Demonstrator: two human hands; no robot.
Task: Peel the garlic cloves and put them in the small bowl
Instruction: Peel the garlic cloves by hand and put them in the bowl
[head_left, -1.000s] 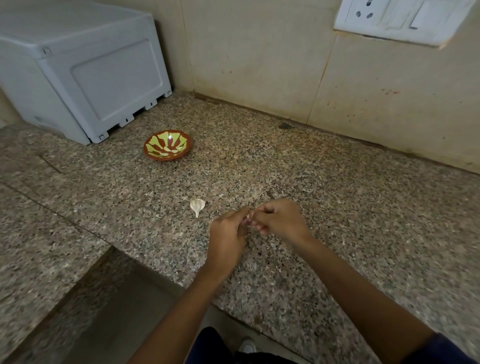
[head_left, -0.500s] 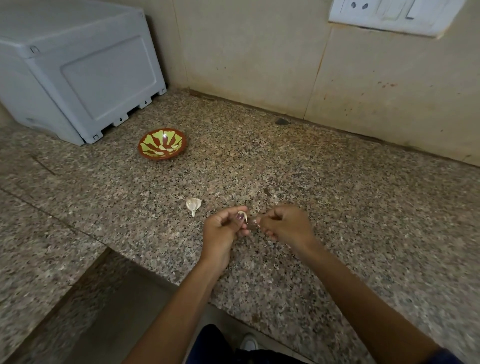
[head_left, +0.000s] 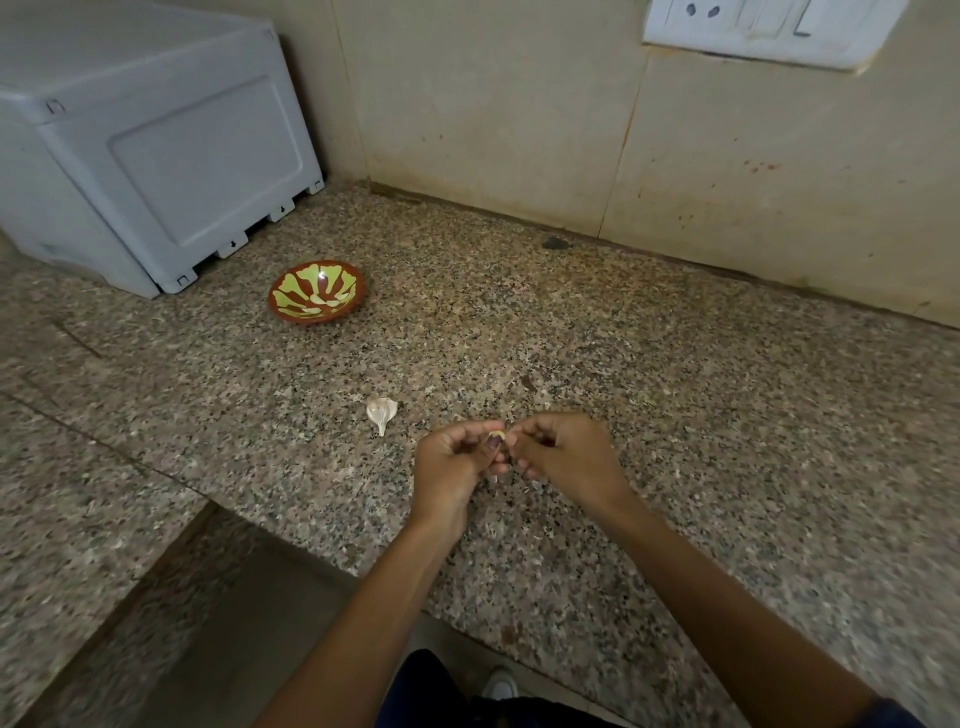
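From the head view, both hands are meeting over the granite counter (head_left: 675, 395), close to its front edge. The left hand (head_left: 452, 467) is curling its fingers and pinching a small pale garlic clove (head_left: 497, 434) at its thumb tip, and the right hand (head_left: 563, 454) is coming in fingertip to fingertip, its curled fingers nipping at the same clove from the other side. Most of the clove is hiding behind the fingers, so how much skin it is wearing I cannot tell. Just to the left of the hands, a second garlic clove (head_left: 382, 411) is lying on the counter in its papery skin, pointed tip toward the edge. Further back and left, well apart from the hands, the small bowl (head_left: 317, 292) is sitting upright, red-brown with green stripes. Behind the bowl a grey plastic box (head_left: 156, 156) is standing against the wall, and a white switch plate (head_left: 769, 31) is showing up on the tiles.
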